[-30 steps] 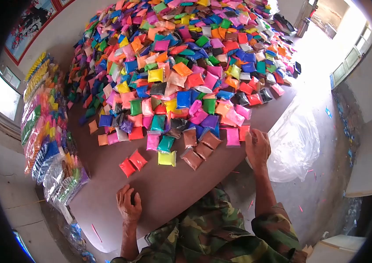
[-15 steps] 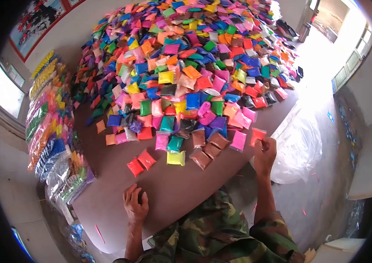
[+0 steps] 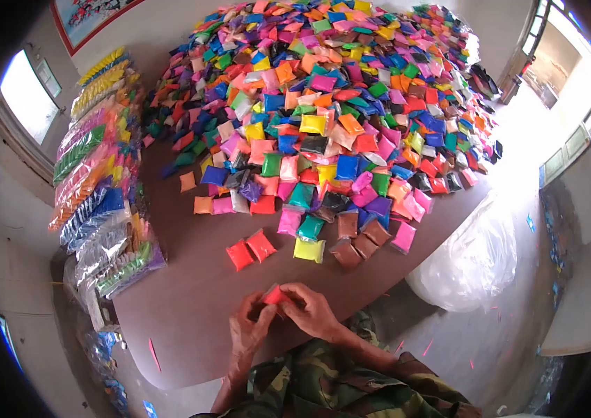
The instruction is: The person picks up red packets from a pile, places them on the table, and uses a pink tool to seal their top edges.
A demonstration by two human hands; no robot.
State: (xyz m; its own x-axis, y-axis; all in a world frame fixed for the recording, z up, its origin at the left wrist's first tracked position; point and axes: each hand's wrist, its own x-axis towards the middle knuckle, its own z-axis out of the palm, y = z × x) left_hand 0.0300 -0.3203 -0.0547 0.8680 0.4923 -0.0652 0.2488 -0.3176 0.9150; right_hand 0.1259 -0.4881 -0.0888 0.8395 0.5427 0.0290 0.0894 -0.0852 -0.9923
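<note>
A small red packet (image 3: 274, 295) is held between both hands above the near part of the table. My left hand (image 3: 250, 324) pinches its left side, and my right hand (image 3: 309, 311) grips the right side. Beyond them lie two more red packets (image 3: 251, 249) side by side. A yellow packet (image 3: 309, 251) and several brown packets (image 3: 357, 245) sit at the near edge of a large heap of coloured packets (image 3: 323, 125).
Long clear bags of packets (image 3: 93, 167) are stacked along the left side of the brown table (image 3: 191, 306). A clear plastic bag (image 3: 473, 261) stands off the table's right edge. A thin red strip (image 3: 154, 354) lies near the front left corner.
My right hand has brought the red packet from the table's right edge to the near middle. My left hand has moved right and taken hold of it too. The view has shifted.
</note>
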